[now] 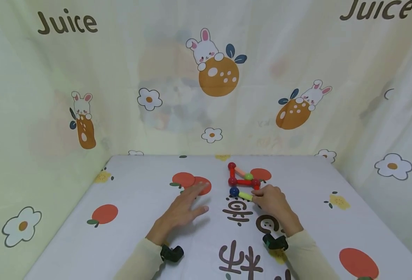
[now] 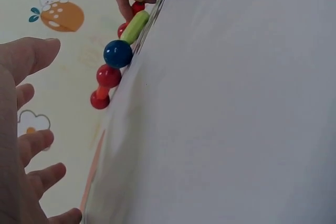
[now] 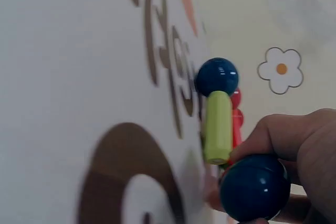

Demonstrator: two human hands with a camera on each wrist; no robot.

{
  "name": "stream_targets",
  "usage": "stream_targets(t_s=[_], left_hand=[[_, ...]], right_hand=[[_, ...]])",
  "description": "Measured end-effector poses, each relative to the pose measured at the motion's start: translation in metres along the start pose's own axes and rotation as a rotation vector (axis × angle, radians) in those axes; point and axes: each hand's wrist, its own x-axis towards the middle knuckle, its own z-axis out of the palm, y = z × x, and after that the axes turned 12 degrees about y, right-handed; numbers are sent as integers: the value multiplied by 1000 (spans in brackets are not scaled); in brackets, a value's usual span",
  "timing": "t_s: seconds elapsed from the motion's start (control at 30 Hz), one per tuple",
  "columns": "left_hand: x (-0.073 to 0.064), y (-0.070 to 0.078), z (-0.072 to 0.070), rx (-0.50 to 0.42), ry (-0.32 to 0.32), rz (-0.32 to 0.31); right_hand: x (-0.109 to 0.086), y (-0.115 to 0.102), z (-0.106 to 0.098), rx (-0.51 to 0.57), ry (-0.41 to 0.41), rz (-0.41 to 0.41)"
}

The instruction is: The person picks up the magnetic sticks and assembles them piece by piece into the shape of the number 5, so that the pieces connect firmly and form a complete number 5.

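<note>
The left hand (image 1: 180, 209) is open, fingers spread, over the white printed tablecloth (image 1: 128, 241). At its three o'clock, the right hand (image 1: 274, 202) grips a glossy dark-blue ball (image 3: 255, 187). Toward that hand's nine o'clock, a yellow-green rod (image 1: 245, 196) joins a second glossy dark-blue ball (image 1: 234, 191). Beyond, from twelve to two o'clock, red rods (image 1: 243, 182) link shiny red balls (image 1: 232, 181) beside a bright-green ball (image 1: 248, 176).
</note>
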Motion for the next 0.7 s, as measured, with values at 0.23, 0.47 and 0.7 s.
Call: stream_targets(t_s=[0.23, 0.47, 0.7], left_hand=[[3, 2, -3, 8, -1, 15], [6, 5, -3, -41, 3, 37], [6, 12, -1, -50, -21, 37]], right_hand=[[1, -8, -14, -11, -50, 51], [-4, -18, -22, 37, -74, -2], [-9, -29, -19, 111, -142, -76]])
